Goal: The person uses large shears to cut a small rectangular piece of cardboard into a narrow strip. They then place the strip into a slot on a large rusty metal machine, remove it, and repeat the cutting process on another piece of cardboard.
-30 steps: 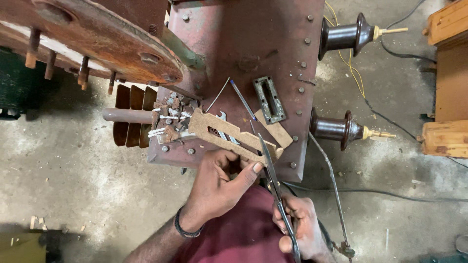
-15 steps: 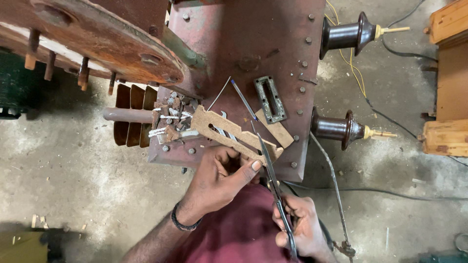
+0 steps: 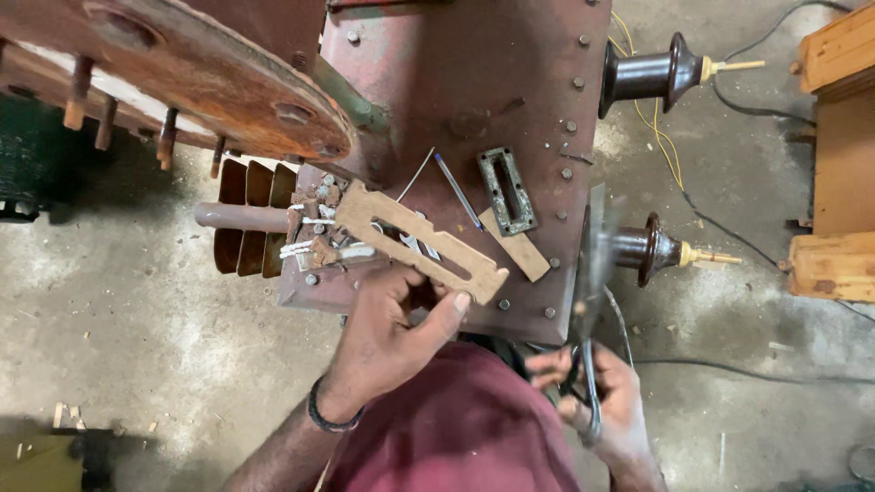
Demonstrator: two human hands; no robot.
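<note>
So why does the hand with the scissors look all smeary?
In the head view the right hand and its scissors are streaked with motion blur; the left hand and the slotted brown strip it holds look sharp; light is soft, and a dark shadow fills the bottom left corner.

The red metal top (image 3: 510, 82) is crowded w/ stuff: bolts along the edges, a slotted wood strip (image 3: 415, 239), a small metal frame (image 3: 507, 189) & loose bits by the pipe (image 3: 241, 217). Upper middle is bare, room for a hand there. On the far edge two brown insulators (image 3: 649, 75) stick out. The rusty round lid (image 3: 182, 68) blocks the other corner. The concrete floor (image 3: 118, 319) is open.
</note>
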